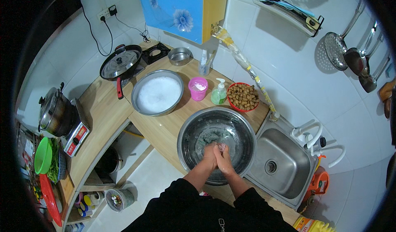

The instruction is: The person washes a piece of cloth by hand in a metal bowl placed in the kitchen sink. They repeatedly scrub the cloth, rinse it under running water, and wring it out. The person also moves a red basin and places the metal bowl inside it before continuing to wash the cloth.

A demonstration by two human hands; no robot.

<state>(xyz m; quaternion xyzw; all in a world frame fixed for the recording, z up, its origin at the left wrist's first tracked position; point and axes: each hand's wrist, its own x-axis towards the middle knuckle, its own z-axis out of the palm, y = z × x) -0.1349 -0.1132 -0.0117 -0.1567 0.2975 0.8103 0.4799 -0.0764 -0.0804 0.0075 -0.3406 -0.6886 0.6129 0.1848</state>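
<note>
My left hand (210, 155) and my right hand (224, 161) are pressed together over a large stainless steel basin (185, 129). A small, pale pinkish lump (221, 147) shows between them at the fingers. Most of the lump is covered by the hands, so I cannot tell what it is. Clear water (213, 134) with light reflections lies in the bottom of the basin. The basin rests on the wooden countertop, close to the sink's left side.
A metal basin of white suds (159, 92), a pink cup (198, 89), a soap pump bottle (219, 92) and a red bowl of peanuts in shells (243, 97) stand behind. The steel sink (284, 154) with white faucets (312, 134) is at right; a lidded frying pan (120, 63) is back left.
</note>
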